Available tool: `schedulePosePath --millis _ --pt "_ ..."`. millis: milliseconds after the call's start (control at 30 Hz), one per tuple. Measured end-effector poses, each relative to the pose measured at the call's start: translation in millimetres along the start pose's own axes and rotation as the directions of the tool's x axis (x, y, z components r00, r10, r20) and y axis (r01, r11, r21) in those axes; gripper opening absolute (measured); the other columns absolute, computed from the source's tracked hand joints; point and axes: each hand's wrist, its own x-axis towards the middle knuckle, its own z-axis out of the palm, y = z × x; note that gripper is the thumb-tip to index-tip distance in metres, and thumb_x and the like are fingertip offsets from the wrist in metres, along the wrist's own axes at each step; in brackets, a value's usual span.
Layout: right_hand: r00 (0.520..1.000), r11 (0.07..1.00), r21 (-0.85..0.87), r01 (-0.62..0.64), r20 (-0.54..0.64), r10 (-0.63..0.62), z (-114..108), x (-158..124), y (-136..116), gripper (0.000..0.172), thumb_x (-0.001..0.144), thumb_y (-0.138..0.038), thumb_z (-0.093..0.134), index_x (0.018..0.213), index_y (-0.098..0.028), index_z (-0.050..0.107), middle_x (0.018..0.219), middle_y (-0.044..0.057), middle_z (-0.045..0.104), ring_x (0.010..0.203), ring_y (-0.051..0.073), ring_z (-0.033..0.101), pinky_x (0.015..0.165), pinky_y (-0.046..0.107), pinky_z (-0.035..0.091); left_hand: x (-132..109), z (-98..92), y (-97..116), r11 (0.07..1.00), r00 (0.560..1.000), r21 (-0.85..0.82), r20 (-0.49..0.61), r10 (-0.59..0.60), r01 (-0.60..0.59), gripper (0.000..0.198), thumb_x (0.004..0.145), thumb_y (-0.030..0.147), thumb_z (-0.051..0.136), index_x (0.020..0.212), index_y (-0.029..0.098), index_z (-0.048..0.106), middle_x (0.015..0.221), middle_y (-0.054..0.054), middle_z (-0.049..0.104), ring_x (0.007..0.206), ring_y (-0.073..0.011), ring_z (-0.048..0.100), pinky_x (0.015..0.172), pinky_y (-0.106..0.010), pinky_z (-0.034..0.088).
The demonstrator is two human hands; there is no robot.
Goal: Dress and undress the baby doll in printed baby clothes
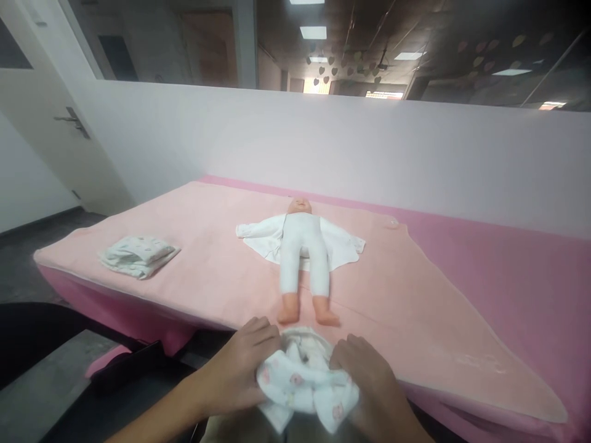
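Observation:
A white garment with a pink print [305, 384] is bunched between my two hands at the table's front edge. My left hand [242, 363] has its fingers curled over the garment's left side. On the right side, my right hand [364, 372] grips the cloth with bent fingers. Just beyond them a baby doll [302, 246] lies on its back, feet toward me, in white leggings. A white top [263, 237] is spread out under the doll, its sleeves stretched to both sides.
A folded printed cloth [138, 255] lies at the left of the pink blanket [207, 246]. A white wall [323, 147] stands behind the table. At the far left is a door [50, 123], and a dark chair part [133, 369] is near my left arm.

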Motion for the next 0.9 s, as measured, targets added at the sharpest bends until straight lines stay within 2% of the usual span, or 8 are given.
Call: schedulePosePath --millis 133,233,300,400,467,600,767,900 --pt "0.982 0.998 0.069 -0.001 0.189 -0.012 -52 29 -9 0.016 0.092 -0.019 0.054 0.078 -0.025 0.051 0.071 0.001 0.062 0.063 0.018 0.056 0.059 0.032 0.040 20 -45.7 24 0.998 0.992 -0.036 0.111 0.060 -0.056 0.030 0.094 0.041 0.074 0.087 0.021 0.052 0.087 -0.004 0.059 0.082 -0.0197 0.052 0.076 -0.033 0.043" --pt "0.890 0.970 0.076 -0.231 0.418 0.180 -103 81 -12 0.013 0.093 -0.032 0.067 0.085 -0.024 0.060 0.082 0.002 0.068 0.069 0.019 0.062 0.059 0.030 0.045 56 -86.2 31 0.994 0.994 0.073 0.073 0.081 -0.086 0.030 0.095 0.046 0.071 0.091 0.021 0.054 0.089 -0.005 0.061 0.083 -0.0210 0.051 0.077 -0.033 0.043" --pt "0.838 0.941 0.055 -0.333 0.475 0.269 -135 120 -7 0.022 0.090 -0.043 0.074 0.094 -0.024 0.064 0.091 0.003 0.070 0.073 0.020 0.063 0.059 0.029 0.046 87 -116.1 31 0.984 0.995 0.155 0.067 0.074 -0.084 0.036 0.092 0.054 0.071 0.096 0.021 0.057 0.095 -0.007 0.063 0.087 -0.0229 0.054 0.078 -0.033 0.044" --pt "0.843 0.963 0.033 -0.266 0.493 0.216 -169 173 10 0.047 0.079 -0.056 0.085 0.111 -0.025 0.069 0.106 0.007 0.072 0.082 0.024 0.065 0.065 0.032 0.048 133 -161.2 30 0.971 0.995 0.228 0.087 0.056 -0.074 0.061 0.077 0.071 0.078 0.106 0.021 0.060 0.102 -0.009 0.063 0.093 -0.0261 0.056 0.080 -0.034 0.046" --pt "0.869 0.983 -0.006 -0.184 0.466 0.165 -182 201 24 0.047 0.083 -0.062 0.081 0.110 -0.025 0.070 0.101 0.006 0.072 0.081 0.025 0.064 0.067 0.034 0.047 158 -187.3 32 0.966 0.994 0.254 0.103 0.023 -0.049 0.065 0.074 0.075 0.077 0.107 0.022 0.062 0.104 -0.008 0.063 0.093 -0.0266 0.057 0.079 -0.035 0.046" --pt "0.980 0.990 -0.138 -0.034 0.188 0.060 -195 240 44 0.044 0.102 -0.063 0.058 0.099 -0.022 0.073 0.087 0.007 0.070 0.078 0.023 0.061 0.072 0.036 0.043 193 -221.7 41 0.952 0.999 0.303 0.040 0.028 -0.039 0.047 0.091 0.066 0.062 0.100 0.020 0.067 0.094 -0.008 0.064 0.093 -0.0270 0.061 0.082 -0.035 0.044" --pt "0.994 0.965 -0.241 0.100 0.073 -0.085 -198 263 61 0.041 0.100 -0.056 0.067 0.106 -0.016 0.072 0.090 0.010 0.071 0.087 0.023 0.062 0.081 0.037 0.042 220 -236.9 51 0.935 0.984 0.346 -0.122 0.131 -0.081 0.033 0.086 0.053 0.072 0.097 0.021 0.070 0.091 -0.008 0.066 0.099 -0.0290 0.062 0.085 -0.038 0.044" --pt "0.994 0.956 -0.286 0.068 0.104 -0.039 -201 272 67 0.046 0.098 -0.058 0.068 0.088 -0.013 0.073 0.082 0.011 0.069 0.092 0.025 0.063 0.082 0.038 0.042 233 -239.8 51 0.946 0.978 0.316 -0.163 0.129 -0.072 0.039 0.076 0.047 0.083 0.104 0.022 0.074 0.092 -0.008 0.067 0.101 -0.0303 0.062 0.086 -0.039 0.045"
